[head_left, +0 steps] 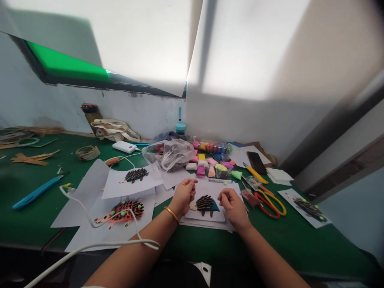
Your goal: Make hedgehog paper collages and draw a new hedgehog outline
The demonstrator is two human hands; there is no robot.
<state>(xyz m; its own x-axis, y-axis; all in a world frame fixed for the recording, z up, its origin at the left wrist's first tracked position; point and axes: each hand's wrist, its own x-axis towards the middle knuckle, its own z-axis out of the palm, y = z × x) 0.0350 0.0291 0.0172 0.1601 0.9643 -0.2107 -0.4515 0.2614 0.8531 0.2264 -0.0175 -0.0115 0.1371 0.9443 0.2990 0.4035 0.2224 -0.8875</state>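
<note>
In the head view a paper hedgehog [206,203] with dark spines and a blue body lies on white sheets between my hands. My left hand [184,197], with a gold bangle [171,215] on the wrist, hovers by its head, thumb and fingertips pinched together. Any small thing in that pinch is too small to make out. At the hedgehog's tail end is my right hand [233,206], its fingers curled in; what they hold, if anything, is hidden. Beyond the hands a pen [220,181] lies on the paper beside a small green clay bit [225,183].
Coloured clay packets [201,171] and a plastic bag [172,154] lie behind the sheets. To the right are scissors [271,204], a yellow cutter [255,174] and a phone [256,162]. A white cable [111,243] crosses the pink hedgehog [126,212] at left. A blue cutter [37,194] lies far left.
</note>
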